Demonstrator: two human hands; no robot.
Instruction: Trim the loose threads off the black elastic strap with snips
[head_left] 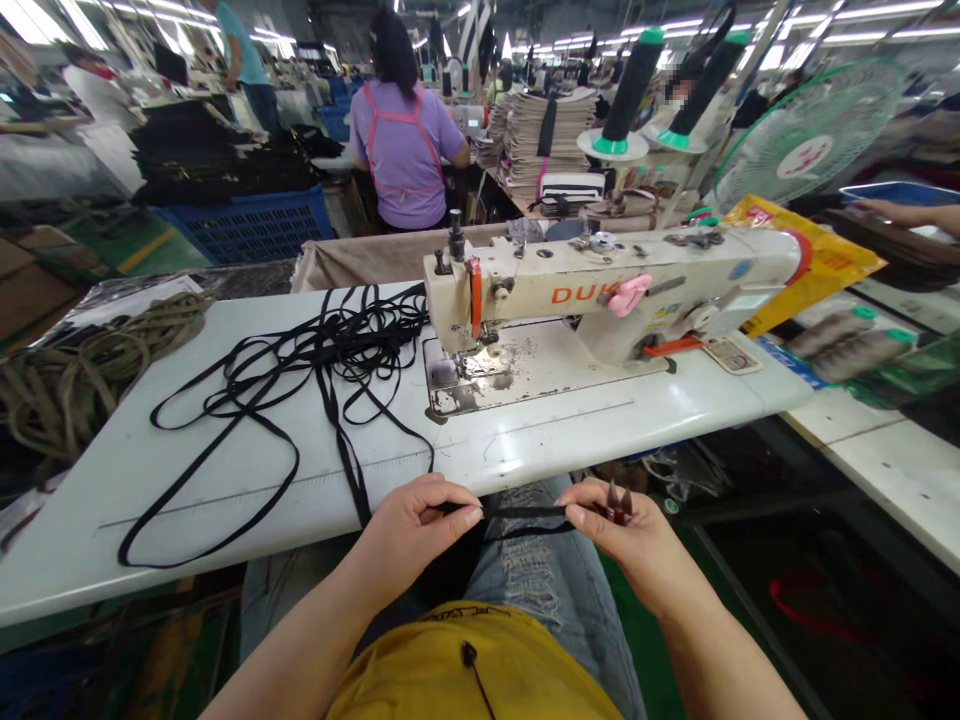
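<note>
White tabletop (570, 437) with sewing machine (600, 290): your left hand (420, 530) and right hand (630, 540) pinch a black strip (525, 512) above your lap (570, 605), spaced apparently to straighten it. Apparent snips (613, 496) sit in the right, presumably for readiness; loose loops (337, 345) lie left.

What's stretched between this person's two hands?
The head view shows a length of black strap between the left hand and right hand, pinched by both, over the jeans.
</note>
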